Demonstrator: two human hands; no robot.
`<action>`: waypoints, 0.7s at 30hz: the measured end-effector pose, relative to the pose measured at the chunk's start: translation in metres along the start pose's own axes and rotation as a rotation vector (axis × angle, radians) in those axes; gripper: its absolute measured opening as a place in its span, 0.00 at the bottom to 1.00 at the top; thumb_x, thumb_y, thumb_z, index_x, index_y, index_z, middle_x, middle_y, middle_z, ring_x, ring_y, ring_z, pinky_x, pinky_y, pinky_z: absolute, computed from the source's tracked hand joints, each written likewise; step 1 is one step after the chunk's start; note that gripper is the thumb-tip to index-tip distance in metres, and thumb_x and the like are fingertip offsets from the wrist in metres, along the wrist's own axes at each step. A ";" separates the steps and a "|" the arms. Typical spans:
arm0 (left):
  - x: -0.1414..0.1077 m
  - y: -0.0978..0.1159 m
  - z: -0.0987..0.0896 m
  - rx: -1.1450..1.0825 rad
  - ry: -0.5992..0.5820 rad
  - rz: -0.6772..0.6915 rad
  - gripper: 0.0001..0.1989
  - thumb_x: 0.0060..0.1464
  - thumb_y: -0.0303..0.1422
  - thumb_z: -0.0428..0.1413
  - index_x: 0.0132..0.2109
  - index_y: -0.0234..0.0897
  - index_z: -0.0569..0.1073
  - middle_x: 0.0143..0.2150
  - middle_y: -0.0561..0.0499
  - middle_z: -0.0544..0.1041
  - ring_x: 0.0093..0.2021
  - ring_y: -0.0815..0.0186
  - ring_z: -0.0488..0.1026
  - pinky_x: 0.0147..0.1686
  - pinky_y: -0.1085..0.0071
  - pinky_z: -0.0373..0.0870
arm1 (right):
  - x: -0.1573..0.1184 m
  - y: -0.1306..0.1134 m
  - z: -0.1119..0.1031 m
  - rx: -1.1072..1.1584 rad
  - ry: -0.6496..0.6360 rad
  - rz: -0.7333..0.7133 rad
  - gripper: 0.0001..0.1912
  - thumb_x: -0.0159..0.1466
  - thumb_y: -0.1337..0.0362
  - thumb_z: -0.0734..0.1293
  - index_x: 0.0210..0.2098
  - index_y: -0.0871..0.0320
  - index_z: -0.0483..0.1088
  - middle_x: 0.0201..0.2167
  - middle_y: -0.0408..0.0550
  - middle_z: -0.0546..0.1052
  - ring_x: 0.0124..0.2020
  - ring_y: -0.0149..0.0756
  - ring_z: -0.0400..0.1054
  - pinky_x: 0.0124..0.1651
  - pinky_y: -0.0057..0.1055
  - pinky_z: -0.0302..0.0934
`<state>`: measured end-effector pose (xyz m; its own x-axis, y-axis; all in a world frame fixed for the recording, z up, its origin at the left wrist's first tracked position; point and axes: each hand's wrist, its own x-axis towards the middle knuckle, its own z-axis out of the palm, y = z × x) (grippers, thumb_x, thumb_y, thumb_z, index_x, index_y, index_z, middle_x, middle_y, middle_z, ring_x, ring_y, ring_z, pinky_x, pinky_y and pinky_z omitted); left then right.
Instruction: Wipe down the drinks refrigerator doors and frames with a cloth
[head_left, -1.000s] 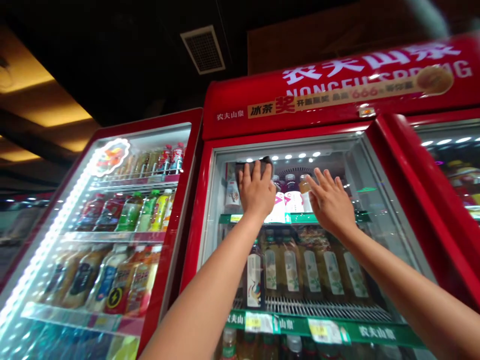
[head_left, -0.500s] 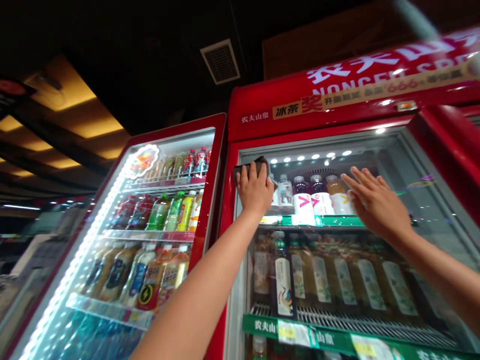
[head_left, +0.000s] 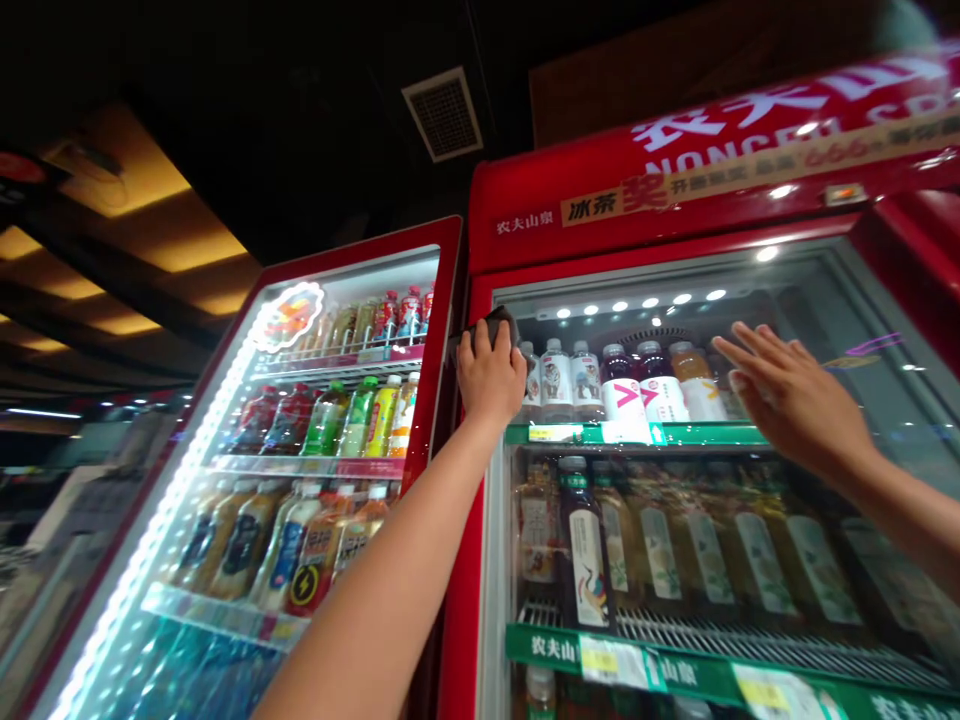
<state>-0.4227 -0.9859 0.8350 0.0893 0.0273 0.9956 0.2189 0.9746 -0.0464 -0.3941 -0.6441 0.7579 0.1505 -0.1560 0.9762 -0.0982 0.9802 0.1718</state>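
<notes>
My left hand [head_left: 489, 372] presses a dark cloth [head_left: 496, 318] against the upper left edge of the right-hand fridge's door, over the red frame and the glass beside it. Its fingers lie over the cloth, and most of the cloth is hidden under them. My right hand [head_left: 799, 395] is open with fingers apart, up at the glass door [head_left: 750, 285] of the same fridge, holding nothing. Whether its fingers touch the pane I cannot tell. Behind the glass, white-labelled bottles [head_left: 622, 390] stand on the top shelf.
A second lit drinks fridge [head_left: 448, 300] with a red frame stands at the left, filled with bottles. Dark tea bottles [head_left: 585, 550] line the shelf below, above a green price strip [head_left: 540, 645]. A vent [head_left: 444, 113] sits in the dark ceiling.
My left hand has slid the cloth left, from the glass onto the door's red edge. My right hand appears farther right; the view has shifted slightly too.
</notes>
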 end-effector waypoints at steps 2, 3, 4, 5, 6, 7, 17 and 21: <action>-0.021 -0.004 -0.003 0.011 -0.011 0.026 0.26 0.67 0.38 0.44 0.69 0.38 0.63 0.73 0.41 0.60 0.72 0.48 0.56 0.70 0.52 0.56 | -0.001 -0.001 0.001 -0.003 0.003 0.017 0.27 0.73 0.59 0.52 0.65 0.63 0.67 0.69 0.63 0.63 0.72 0.54 0.52 0.70 0.56 0.52; -0.025 -0.005 -0.004 0.014 -0.017 0.037 0.26 0.67 0.38 0.44 0.69 0.38 0.63 0.73 0.42 0.60 0.72 0.48 0.56 0.69 0.52 0.56 | -0.001 -0.002 0.002 -0.006 0.002 0.024 0.27 0.73 0.59 0.52 0.65 0.63 0.66 0.69 0.63 0.63 0.72 0.54 0.52 0.70 0.57 0.52; -0.023 -0.006 -0.004 0.015 -0.024 0.047 0.26 0.67 0.37 0.44 0.69 0.39 0.63 0.73 0.43 0.60 0.72 0.49 0.56 0.69 0.52 0.56 | -0.001 -0.003 0.002 -0.009 0.001 0.027 0.27 0.73 0.60 0.52 0.65 0.62 0.66 0.69 0.62 0.63 0.72 0.54 0.51 0.70 0.57 0.52; -0.016 -0.006 -0.003 0.013 -0.033 0.055 0.27 0.67 0.37 0.44 0.69 0.39 0.63 0.73 0.43 0.60 0.72 0.49 0.56 0.69 0.52 0.57 | -0.001 -0.003 0.002 -0.013 0.002 0.028 0.27 0.73 0.60 0.52 0.65 0.62 0.66 0.69 0.62 0.63 0.72 0.54 0.51 0.70 0.56 0.52; -0.005 -0.006 -0.002 0.008 -0.042 0.062 0.27 0.66 0.37 0.45 0.70 0.39 0.63 0.73 0.44 0.60 0.72 0.50 0.55 0.70 0.53 0.56 | -0.001 -0.004 0.002 -0.015 0.003 0.028 0.27 0.73 0.60 0.52 0.65 0.62 0.66 0.69 0.62 0.63 0.72 0.53 0.51 0.71 0.55 0.52; 0.010 -0.005 0.001 0.001 -0.051 0.069 0.27 0.66 0.37 0.45 0.70 0.40 0.63 0.73 0.45 0.60 0.72 0.50 0.55 0.70 0.53 0.55 | -0.001 -0.004 0.002 -0.015 -0.001 0.028 0.27 0.73 0.60 0.52 0.65 0.62 0.66 0.69 0.61 0.63 0.72 0.53 0.51 0.71 0.54 0.51; 0.015 -0.009 0.001 -0.049 -0.065 0.104 0.26 0.67 0.37 0.44 0.69 0.39 0.63 0.73 0.45 0.61 0.72 0.56 0.56 0.72 0.57 0.50 | -0.001 -0.003 -0.003 0.004 -0.026 0.038 0.28 0.74 0.58 0.51 0.65 0.62 0.66 0.69 0.61 0.63 0.72 0.52 0.51 0.71 0.53 0.50; -0.051 -0.013 -0.012 -0.044 -0.087 0.145 0.27 0.67 0.39 0.44 0.70 0.41 0.62 0.73 0.46 0.61 0.73 0.53 0.53 0.71 0.54 0.52 | -0.001 -0.005 -0.004 -0.001 -0.025 0.043 0.27 0.73 0.60 0.52 0.65 0.63 0.66 0.69 0.61 0.63 0.72 0.53 0.51 0.71 0.53 0.50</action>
<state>-0.4182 -1.0032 0.7836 0.0388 0.1884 0.9813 0.2525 0.9483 -0.1920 -0.3903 -0.6489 0.7556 0.1212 -0.1166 0.9858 -0.1030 0.9862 0.1293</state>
